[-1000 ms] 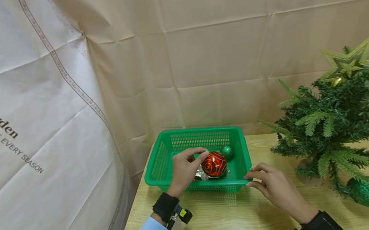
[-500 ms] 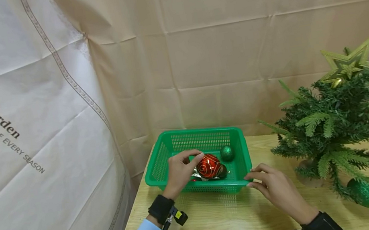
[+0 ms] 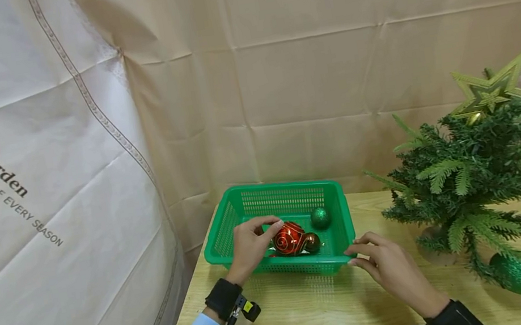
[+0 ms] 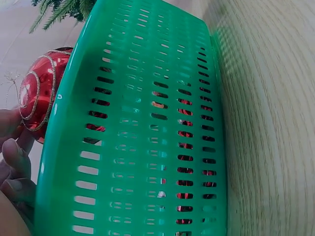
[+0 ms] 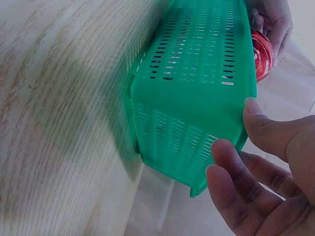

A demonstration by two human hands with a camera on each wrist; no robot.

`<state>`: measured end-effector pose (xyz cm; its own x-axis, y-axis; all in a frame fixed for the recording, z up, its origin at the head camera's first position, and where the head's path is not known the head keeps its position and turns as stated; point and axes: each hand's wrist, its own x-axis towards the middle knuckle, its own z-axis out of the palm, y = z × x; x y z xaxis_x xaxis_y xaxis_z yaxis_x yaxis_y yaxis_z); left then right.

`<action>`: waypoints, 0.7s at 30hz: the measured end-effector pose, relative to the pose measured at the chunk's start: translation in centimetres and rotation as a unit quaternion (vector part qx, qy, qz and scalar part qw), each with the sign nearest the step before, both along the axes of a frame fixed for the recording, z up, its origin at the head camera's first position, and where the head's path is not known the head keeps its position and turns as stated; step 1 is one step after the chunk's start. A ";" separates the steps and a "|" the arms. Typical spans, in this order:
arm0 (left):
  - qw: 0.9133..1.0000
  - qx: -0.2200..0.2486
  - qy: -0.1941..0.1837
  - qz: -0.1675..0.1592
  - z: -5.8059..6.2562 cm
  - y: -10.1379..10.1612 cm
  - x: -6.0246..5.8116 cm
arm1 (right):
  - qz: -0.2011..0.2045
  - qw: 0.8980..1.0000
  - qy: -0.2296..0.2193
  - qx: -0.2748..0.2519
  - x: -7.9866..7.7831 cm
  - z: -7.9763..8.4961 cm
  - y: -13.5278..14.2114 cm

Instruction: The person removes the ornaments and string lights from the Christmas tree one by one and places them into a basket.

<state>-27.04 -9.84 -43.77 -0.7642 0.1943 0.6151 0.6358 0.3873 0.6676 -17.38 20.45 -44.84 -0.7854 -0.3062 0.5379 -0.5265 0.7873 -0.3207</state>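
A bristly tree [image 3: 469, 173] stands right of the slotted plastic basket [image 3: 290, 184] on the wood-grained table [image 3: 292, 324]. Inside I see a shiny brown ball [image 3: 311, 242] and a glittery green ball [image 3: 320, 217] (both small) near the swirl-patterned red ball [image 3: 289, 238], pinched by the left hand [image 3: 250, 246] over the basket. The right hand [image 3: 390, 266] grips the basket's near corner.

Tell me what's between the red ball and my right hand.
In the head view, a small brown ball sits beside the red ball, then comes the near right corner of the basket, which the right hand touches.
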 end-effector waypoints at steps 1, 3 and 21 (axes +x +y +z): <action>1.000 -0.002 -0.001 0.001 0.0 -0.1 0.0 | 0.000 1.000 0.000 0.000 0.0 0.0 0.0; 1.000 -0.003 -0.005 0.001 0.0 -0.2 0.0 | -0.001 1.000 -0.001 0.000 0.0 0.0 0.0; 0.998 -0.041 -0.016 0.037 -0.1 -1.0 0.0 | -0.010 1.000 -0.018 -0.001 0.1 0.0 0.1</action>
